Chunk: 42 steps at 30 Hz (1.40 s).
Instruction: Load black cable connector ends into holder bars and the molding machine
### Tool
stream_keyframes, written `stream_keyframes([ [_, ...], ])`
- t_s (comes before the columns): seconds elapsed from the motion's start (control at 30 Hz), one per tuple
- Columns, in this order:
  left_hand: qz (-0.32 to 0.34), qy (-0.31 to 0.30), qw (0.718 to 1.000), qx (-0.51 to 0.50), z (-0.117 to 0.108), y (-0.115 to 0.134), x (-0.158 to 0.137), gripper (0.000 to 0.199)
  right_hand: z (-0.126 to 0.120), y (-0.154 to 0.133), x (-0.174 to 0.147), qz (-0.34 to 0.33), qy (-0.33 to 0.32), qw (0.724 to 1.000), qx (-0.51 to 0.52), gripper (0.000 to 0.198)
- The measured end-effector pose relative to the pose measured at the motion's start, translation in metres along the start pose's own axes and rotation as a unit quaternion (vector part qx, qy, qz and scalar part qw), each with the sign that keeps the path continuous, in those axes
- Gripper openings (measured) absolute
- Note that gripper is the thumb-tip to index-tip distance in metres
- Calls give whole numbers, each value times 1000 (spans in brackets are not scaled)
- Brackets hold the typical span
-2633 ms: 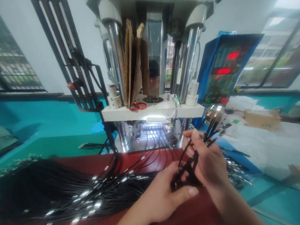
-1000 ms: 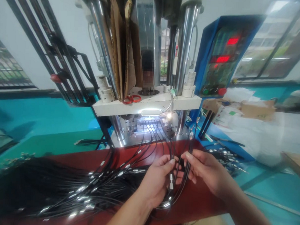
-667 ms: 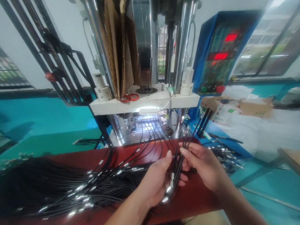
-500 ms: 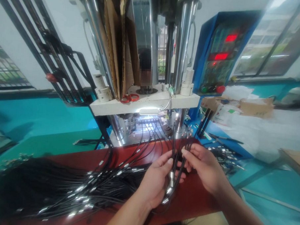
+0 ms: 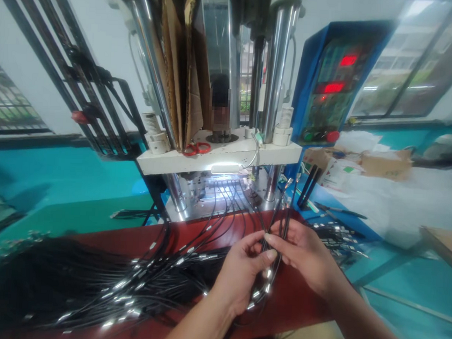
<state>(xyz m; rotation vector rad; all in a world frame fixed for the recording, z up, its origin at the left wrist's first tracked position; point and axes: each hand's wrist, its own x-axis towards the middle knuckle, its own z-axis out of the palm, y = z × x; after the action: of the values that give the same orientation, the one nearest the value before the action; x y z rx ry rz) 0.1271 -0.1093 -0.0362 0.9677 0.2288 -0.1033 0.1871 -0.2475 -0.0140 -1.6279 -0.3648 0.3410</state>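
Both hands are together over the red-brown table [image 5: 299, 297], close to its front right. My left hand [image 5: 246, 263] is closed around several black cables [image 5: 272, 266], its thumb lying across them. My right hand [image 5: 295, 245] pinches cables of the same bunch between thumb and fingers, touching the left fingertips. Cable ends with small metal tips [image 5: 288, 183] stick up above the hands. Shiny silver sleeves [image 5: 256, 294] hang on the cables below. To the left, a large heap of black cables [image 5: 94, 278] with silver sleeves covers the table.
Beyond the table stands a press [image 5: 219, 156] with chrome columns and a lit bed, where several cables lead in. Red-handled scissors [image 5: 197, 148] lie on its plate. A blue control box [image 5: 330, 84] stands right, above more cables [image 5: 337, 237] and white bags [image 5: 415, 198].
My hands have come closer together, the right moving left to meet the left. The upright cable ends now lean to the right, and the left thumb has moved across the bunch.
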Motion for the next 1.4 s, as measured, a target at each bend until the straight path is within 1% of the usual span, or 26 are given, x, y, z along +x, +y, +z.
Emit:
stream_keyframes([
  [0.07, -11, 3, 1000, 6, 0, 0, 1, 61, 0, -1, -2, 7, -2, 1000, 26, 30],
  [0.13, -30, -12, 999, -10, -1, 1, 1, 52, -1, -3, -5, 21, -26, 998, 57, 28],
  [0.23, -49, -36, 997, -43, -1, 6, 1, 29, -5, -3, -9, 31, -74, 992, 96, 24],
  [0.3, -57, -32, 996, -55, 0, 9, -1, 19, -8, -1, -9, 16, -70, 992, 108, 21],
  [0.37, -62, -35, 996, -55, 3, 13, -4, 15, -11, 3, -6, 8, -60, 993, 101, 22],
  [0.47, -67, -61, 996, -14, 9, 16, -12, 15, -12, 7, -1, 12, -82, 993, 83, 26],
  [0.6, -56, -89, 993, 50, 11, 12, -21, 20, -10, 6, 5, 17, -108, 990, 90, 28],
  [0.7, -62, -83, 994, 40, 9, 9, -25, 19, -7, 3, 8, 28, -89, 990, 103, 29],
  [0.8, -110, -78, 990, 27, 5, 8, -32, 20, 0, 4, 8, 45, -63, 990, 115, 30],
  [0.97, -195, -111, 974, 10, -8, 6, -44, 29, 21, 10, -4, 70, -112, 987, 96, 32],
  [1.03, -198, -104, 975, 8, -13, -1, -45, 28, 25, 11, -7, 57, -116, 990, 53, 33],
  [1.1, -185, -89, 979, 7, -17, -9, -45, 30, 25, 10, -6, 35, -115, 993, 11, 33],
  [1.2, -180, -98, 979, -3, -19, -21, -45, 34, 22, 9, 0, 49, -93, 994, 15, 36],
  [1.27, -203, -108, 973, -5, -16, -24, -43, 32, 21, 10, 1, 48, -70, 996, 14, 36],
  [1.3, -211, -101, 972, -2, -13, -24, -41, 30, 22, 12, 0, 41, -71, 997, 3, 36],
  [1.33, -214, -91, 973, 1, -10, -23, -39, 26, 22, 14, -2, 31, -81, 996, -14, 37],
  [1.4, -195, -72, 978, -4, -2, -20, -33, 21, 21, 15, -4, 30, -104, 993, -38, 37],
])
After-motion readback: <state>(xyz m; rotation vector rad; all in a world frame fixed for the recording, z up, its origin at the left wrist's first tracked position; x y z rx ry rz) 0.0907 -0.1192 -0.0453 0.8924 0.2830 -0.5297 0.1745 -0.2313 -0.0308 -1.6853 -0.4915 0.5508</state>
